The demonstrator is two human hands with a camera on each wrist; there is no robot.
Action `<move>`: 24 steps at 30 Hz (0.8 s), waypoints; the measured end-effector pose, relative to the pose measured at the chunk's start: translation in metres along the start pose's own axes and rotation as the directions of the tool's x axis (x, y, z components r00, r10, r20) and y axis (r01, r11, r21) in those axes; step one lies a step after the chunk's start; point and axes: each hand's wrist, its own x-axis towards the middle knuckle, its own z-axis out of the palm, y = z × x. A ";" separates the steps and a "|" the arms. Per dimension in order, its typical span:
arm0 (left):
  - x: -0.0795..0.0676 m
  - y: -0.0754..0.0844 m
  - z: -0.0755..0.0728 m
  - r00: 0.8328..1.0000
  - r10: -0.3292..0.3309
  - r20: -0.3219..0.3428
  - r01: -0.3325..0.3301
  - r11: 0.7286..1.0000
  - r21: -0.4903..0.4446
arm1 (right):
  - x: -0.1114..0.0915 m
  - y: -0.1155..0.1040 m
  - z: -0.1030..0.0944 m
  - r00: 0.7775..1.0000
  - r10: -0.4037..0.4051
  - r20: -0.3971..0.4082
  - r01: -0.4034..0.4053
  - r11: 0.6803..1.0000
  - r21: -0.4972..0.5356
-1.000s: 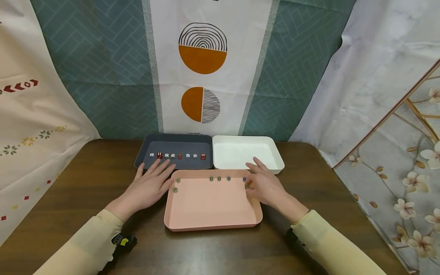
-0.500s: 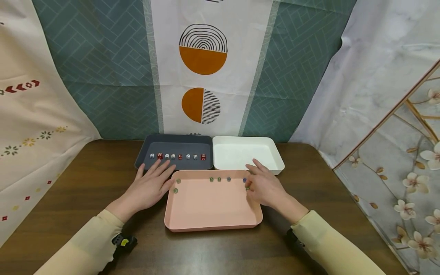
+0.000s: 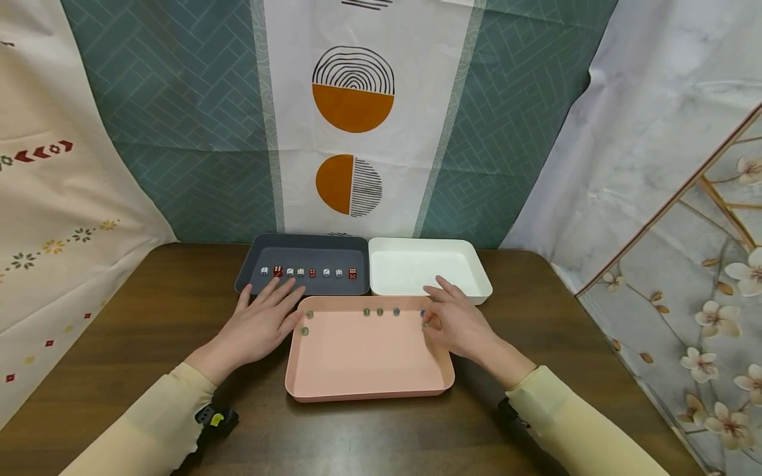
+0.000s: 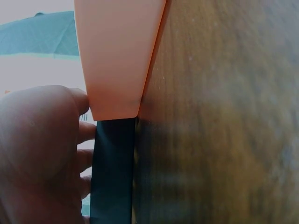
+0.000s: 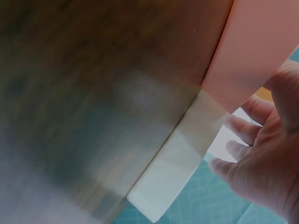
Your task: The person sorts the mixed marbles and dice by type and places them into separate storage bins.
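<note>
My right hand [image 3: 461, 324] reaches over the right rim of the pink tray [image 3: 369, 360], thumb and index finger pinching a small green marble [image 3: 425, 324], mostly hidden by the fingertips. Just beyond them lies a blue marble [image 3: 423, 313]. Several more marbles [image 3: 380, 312] sit along the tray's far side, and two greenish ones, including a near marble [image 3: 305, 331], are by its left wall. Fingers spread, my left hand [image 3: 256, 327] lies at the pink tray's left far corner, its fingertips over the near rim of the dark tray [image 3: 309, 243].
Several white and red dice, among them a red die [image 3: 352, 274], stand in a row in the dark tray. Right of it, behind the pink tray, is a white tray [image 3: 411, 261]. All stand on a brown wooden table [image 3: 178, 297] with fabric hangings behind.
The right thumb and index finger have drawn together on the green marble, which shows less now. The left hand stays in place, and the head view has tilted up slightly.
</note>
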 end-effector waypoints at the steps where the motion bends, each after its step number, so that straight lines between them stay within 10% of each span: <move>1: 0.000 0.000 0.000 1.000 0.000 0.000 0.000 1.000 0.000 | 0.000 0.000 0.000 1.000 -0.003 -0.006 0.003 1.000 0.016; 24: -0.001 0.001 0.000 1.000 -0.004 0.000 0.004 1.000 -0.008 | 0.006 0.009 -0.005 0.992 -0.005 -0.125 0.027 0.984 0.174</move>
